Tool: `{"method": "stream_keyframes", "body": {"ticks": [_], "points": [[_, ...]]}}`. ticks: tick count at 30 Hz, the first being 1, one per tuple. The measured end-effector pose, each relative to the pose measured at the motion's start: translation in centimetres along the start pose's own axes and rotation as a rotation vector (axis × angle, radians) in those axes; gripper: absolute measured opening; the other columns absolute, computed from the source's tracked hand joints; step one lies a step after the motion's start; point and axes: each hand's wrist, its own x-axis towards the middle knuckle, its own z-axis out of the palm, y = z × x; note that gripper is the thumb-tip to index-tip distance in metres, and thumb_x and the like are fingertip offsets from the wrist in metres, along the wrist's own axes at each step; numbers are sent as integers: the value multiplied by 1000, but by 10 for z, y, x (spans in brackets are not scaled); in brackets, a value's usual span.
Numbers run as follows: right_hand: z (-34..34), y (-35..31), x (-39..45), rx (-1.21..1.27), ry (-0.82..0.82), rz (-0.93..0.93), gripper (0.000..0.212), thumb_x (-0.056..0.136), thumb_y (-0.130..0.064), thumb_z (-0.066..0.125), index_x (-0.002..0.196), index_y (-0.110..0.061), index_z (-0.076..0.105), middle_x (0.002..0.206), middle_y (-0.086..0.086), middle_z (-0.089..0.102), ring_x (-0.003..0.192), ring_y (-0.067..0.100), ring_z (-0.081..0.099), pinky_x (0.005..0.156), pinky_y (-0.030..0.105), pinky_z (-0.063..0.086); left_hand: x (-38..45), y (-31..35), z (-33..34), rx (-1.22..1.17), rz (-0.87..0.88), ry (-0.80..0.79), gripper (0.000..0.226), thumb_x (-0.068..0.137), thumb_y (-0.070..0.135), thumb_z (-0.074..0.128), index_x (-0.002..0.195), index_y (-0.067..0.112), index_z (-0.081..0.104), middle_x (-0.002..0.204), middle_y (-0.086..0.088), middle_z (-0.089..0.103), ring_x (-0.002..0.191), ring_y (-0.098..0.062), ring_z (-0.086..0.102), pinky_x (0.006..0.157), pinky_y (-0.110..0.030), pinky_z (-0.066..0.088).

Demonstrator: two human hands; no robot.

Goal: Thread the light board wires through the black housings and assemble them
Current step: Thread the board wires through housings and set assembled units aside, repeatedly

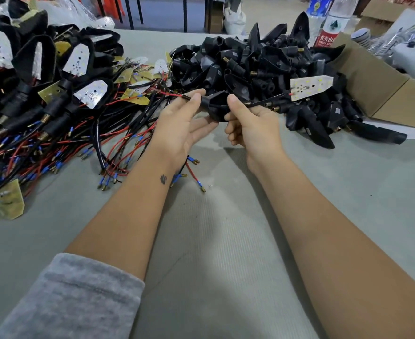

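Left hand [177,126] pinches wire [174,94] emerging from black housing [217,104]; right hand [250,123] grips housing's far side. Light board [310,87] dangles right of housing, above table [226,228]. I judge board light, brittle; wire limp. Hold board by edges, pull wire near stem.

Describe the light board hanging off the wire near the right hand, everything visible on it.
The light board is a flat white plate, squared at its left end and tapering to a point on the right, dotted with small pale LED chips and a few dark holes. It looks like thin metal. It hangs in the air above the pile of black housings, lying roughly level. A black wire with a red lead joins its left end and runs to the right hand.
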Motion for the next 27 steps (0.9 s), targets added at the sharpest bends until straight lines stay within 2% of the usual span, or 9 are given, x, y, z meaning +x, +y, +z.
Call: {"method": "stream_keyframes", "body": {"ticks": [3, 9, 13, 15, 17, 19, 21, 24, 27], "points": [[0, -2, 0, -31, -33, 21, 34, 94, -31, 64, 70, -8, 61, 51, 2, 55, 43, 12, 46, 43, 20, 38, 0, 0, -1, -21, 11, 17, 17, 103, 16, 47, 100, 13, 64, 98, -3, 74, 93, -30, 73, 77, -35, 59], [0, 0, 1, -119, -80, -2, 28, 95, -21, 63, 69, -11, 61, 54, 0, 56, 46, 11, 49, 47, 22, 42, 2, 1, -2, -80, 106, 145, 17, 104, 15, 43, 98, 12, 58, 102, -6, 71, 90, -27, 74, 74, -35, 60], [-2, -1, 5, 29, -4, 48, 17, 93, -9, 63, 76, -8, 61, 66, 6, 58, 58, 16, 55, 56, 24, 50, 5, 3, -7, -99, 133, 240, 16, 105, 17, 43, 98, 12, 57, 98, -4, 71, 84, -24, 74, 72, -34, 60], [-4, -2, 8, 188, 70, 109, 5, 92, -3, 62, 89, -1, 60, 77, 9, 57, 67, 17, 58, 62, 22, 55, 5, 3, -8, -123, 125, 253, 17, 105, 18, 44, 98, 13, 58, 91, 0, 73, 84, -25, 74, 73, -35, 60], [-7, -4, 10, 395, 163, 178, 37, 91, -4, 64, 125, 4, 51, 94, 11, 57, 77, 19, 62, 71, 25, 58, 5, 4, -8, -116, 111, 268, 17, 105, 18, 43, 97, 13, 58, 90, 0, 73, 85, -26, 74, 71, -34, 60], [-12, -4, 13, 546, 246, 163, 63, 93, -11, 64, 147, -6, 33, 110, 7, 57, 83, 20, 64, 76, 29, 58, 5, 4, -6, -74, 99, 286, 17, 105, 18, 43, 96, 14, 57, 98, -3, 70, 84, -26, 74, 68, -33, 59], [-13, -5, 14, 575, 292, 104, 50, 97, -15, 57, 144, -14, 40, 111, 4, 59, 72, 15, 64, 69, 28, 56, 5, 4, -3, -21, 105, 290, 16, 105, 18, 42, 97, 13, 55, 102, -6, 68, 82, -25, 73, 66, -32, 60], [-14, -3, 15, 502, 372, 49, 13, 101, -13, 48, 112, -11, 55, 91, 6, 62, 56, 11, 59, 54, 22, 49, 5, 3, -3, -10, 103, 303, 12, 105, 16, 41, 98, 13, 51, 93, -4, 70, 85, -25, 73, 68, -36, 61], [-13, -2, 12, 447, 380, 50, 8, 99, -6, 48, 96, -9, 55, 80, 9, 59, 51, 11, 54, 50, 20, 45, 5, 5, -7, -117, 72, 298, 8, 103, 16, 45, 100, 12, 52, 87, -5, 73, 90, -28, 73, 72, -43, 61]]}}
